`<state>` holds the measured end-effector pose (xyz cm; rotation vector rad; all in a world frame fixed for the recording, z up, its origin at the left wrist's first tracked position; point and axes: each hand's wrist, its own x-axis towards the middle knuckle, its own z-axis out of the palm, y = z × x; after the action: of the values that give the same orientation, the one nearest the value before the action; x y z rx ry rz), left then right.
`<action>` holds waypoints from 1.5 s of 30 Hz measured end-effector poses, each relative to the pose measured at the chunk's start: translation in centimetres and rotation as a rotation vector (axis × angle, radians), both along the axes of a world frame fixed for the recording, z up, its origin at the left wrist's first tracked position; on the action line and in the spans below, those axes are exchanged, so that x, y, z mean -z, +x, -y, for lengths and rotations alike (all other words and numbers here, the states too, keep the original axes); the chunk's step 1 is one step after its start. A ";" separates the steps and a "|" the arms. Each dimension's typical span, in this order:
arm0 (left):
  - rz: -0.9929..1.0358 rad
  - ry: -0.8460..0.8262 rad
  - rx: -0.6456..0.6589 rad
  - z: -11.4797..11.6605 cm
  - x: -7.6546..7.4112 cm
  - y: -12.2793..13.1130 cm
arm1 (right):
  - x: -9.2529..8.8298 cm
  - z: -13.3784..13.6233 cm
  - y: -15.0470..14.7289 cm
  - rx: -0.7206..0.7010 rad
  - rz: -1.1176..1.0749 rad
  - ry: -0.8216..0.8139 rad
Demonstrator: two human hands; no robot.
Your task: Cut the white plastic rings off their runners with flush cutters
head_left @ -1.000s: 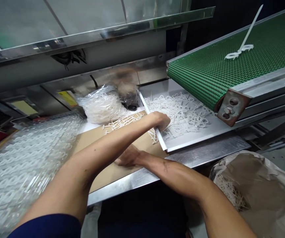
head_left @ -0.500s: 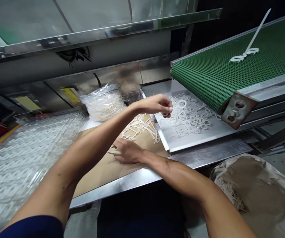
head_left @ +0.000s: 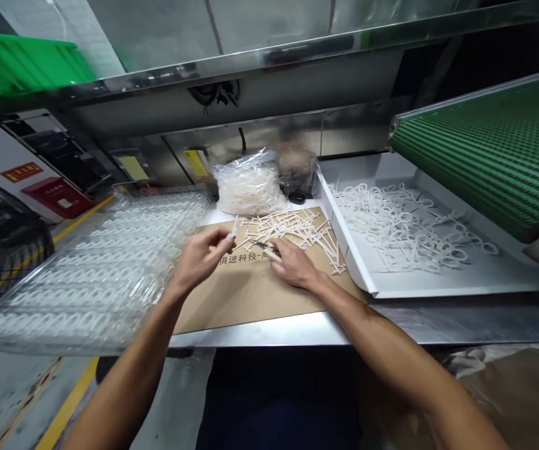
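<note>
My left hand (head_left: 202,259) is pinched on a small white plastic part (head_left: 236,226), held upright above the cardboard sheet (head_left: 232,306). Close by on the right, my right hand (head_left: 292,262) is wrapped round cutting pliers (head_left: 273,255) with pale handles. Their dark jaws point left toward the white part; I cannot tell whether they touch it. Behind both hands lies a loose heap of thin white plastic sticks (head_left: 297,226) on the cardboard.
At the left, stacked clear trays (head_left: 105,269) hold rows of white ring pieces. A white tray (head_left: 344,240) at the right holds many ring-ended parts, below a green conveyor belt (head_left: 484,137). A clear bag (head_left: 250,187) of pale parts stands behind.
My left hand has come back left from over the white tray to beside the pliers, with a white part in its fingers. The camera view has swung left.
</note>
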<state>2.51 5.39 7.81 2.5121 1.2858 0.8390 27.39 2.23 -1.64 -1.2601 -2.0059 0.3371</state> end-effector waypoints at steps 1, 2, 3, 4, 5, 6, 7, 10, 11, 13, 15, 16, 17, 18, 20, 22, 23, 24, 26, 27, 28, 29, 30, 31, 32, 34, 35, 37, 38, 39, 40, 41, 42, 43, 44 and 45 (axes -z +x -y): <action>-0.055 0.049 -0.064 0.7 1.8 -1.4 | 0.2 -0.1 0.1 0.019 -0.014 0.007; -0.103 0.089 -0.108 1.3 3.6 -2.4 | 0.3 -0.2 0.1 0.032 -0.024 0.015; -0.141 0.115 -0.134 2.0 5.1 -3.0 | 0.5 -0.1 0.0 0.037 -0.031 0.023; -0.169 0.126 -0.141 2.7 6.4 -3.3 | 0.6 -0.1 -0.1 0.038 -0.034 0.031; -0.206 0.139 -0.142 3.3 7.5 -3.3 | 0.7 0.1 -0.2 0.036 -0.034 0.039; -0.244 0.146 -0.134 3.9 8.2 -3.3 | 0.8 0.2 -0.4 0.032 -0.030 0.045; -0.278 0.149 -0.120 4.4 8.6 -3.1 | 0.9 0.4 -0.5 0.027 -0.024 0.051; -0.346 0.137 -0.064 5.7 8.9 -3.1 | 1.0 0.7 -0.5 0.014 0.003 0.064; -0.358 0.132 -0.048 6.0 8.8 -3.2 | 1.0 0.7 -0.5 0.010 0.012 0.067; -0.373 0.120 -0.024 6.6 8.7 -3.6 | 1.0 0.7 -0.4 0.005 0.026 0.070; -0.371 0.104 -0.008 6.8 8.7 -4.1 | 1.0 0.7 -0.3 0.003 0.036 0.074; -0.356 0.090 -0.001 6.8 8.7 -4.3 | 0.9 0.7 -0.3 0.005 0.039 0.077; -0.329 0.071 0.004 6.7 8.7 -4.5 | 0.8 0.8 -0.2 0.008 0.043 0.079; -0.290 0.045 0.008 6.5 8.7 -4.8 | 0.8 0.8 -0.2 0.012 0.046 0.082; -0.200 -0.021 0.026 6.1 8.6 -5.2 | 0.5 1.0 -0.3 0.020 0.055 0.085; -0.130 -0.081 0.049 5.7 8.5 -5.5 | 0.3 1.3 -0.4 0.025 0.074 0.084; -0.105 -0.100 0.057 5.6 8.4 -5.6 | 0.2 1.4 -0.5 0.025 0.085 0.082; -0.085 -0.113 0.066 5.5 8.4 -5.6 | 0.1 1.5 -0.6 0.023 0.098 0.080; -0.042 -0.126 0.083 5.5 8.4 -5.6 | 0.0 1.8 -0.8 0.012 0.120 0.073; -0.015 -0.135 0.100 5.6 8.3 -5.5 | -0.1 1.9 -0.9 0.003 0.126 0.070; 0.013 -0.149 0.121 5.8 8.3 -5.4 | -0.1 2.0 -1.0 -0.010 0.128 0.067; 0.036 -0.166 0.137 5.9 8.1 -5.3 | -0.2 2.1 -1.1 -0.024 0.125 0.066; 0.050 -0.184 0.140 6.1 8.0 -5.2 | -0.2 2.1 -1.0 -0.038 0.118 0.068; 0.055 -0.204 0.129 6.2 7.9 -5.1 | -0.1 2.2 -0.9 -0.054 0.106 0.073; 0.048 -0.222 0.102 6.2 7.8 -5.0 | 0.0 2.1 -0.7 -0.068 0.092 0.077; 0.040 -0.266 0.046 6.1 7.6 -4.9 | 0.7 1.8 -0.1 -0.054 0.148 0.122; 0.031 -0.274 0.024 6.0 7.7 -4.9 | 1.1 1.6 0.2 -0.028 0.188 0.124; -0.002 -0.251 -0.042 5.8 7.8 -4.8 | 2.0 1.1 0.9 -0.013 0.226 0.108; -0.023 -0.226 -0.079 5.7 8.0 -4.7 | 2.5 0.9 1.2 -0.014 0.245 0.099; -0.040 -0.203 -0.114 5.7 8.1 -4.6 | 2.8 0.7 1.4 -0.004 0.254 0.095; -0.049 -0.186 -0.139 5.7 8.3 -4.5 | 3.1 0.5 1.6 -0.006 0.256 0.090; -0.052 -0.174 -0.156 5.7 8.5 -4.4 | 3.4 0.4 1.8 -0.006 0.253 0.089; -0.053 -0.167 -0.169 5.7 8.6 -4.3 | 3.5 0.4 1.9 -0.008 0.245 0.092; -0.056 -0.161 -0.182 5.7 8.8 -4.3 | 3.6 0.3 1.9 -0.012 0.242 0.096; -0.064 -0.156 -0.195 5.6 8.8 -4.3 | 3.6 0.3 1.9 -0.013 0.244 0.101; -0.076 -0.151 -0.204 5.6 8.8 -4.3 | 3.5 0.3 1.8 -0.010 0.249 0.110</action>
<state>-1.81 -0.22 -1.02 2.3446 1.5884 0.6619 29.20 1.92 -5.13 -1.2739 -2.2067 0.0746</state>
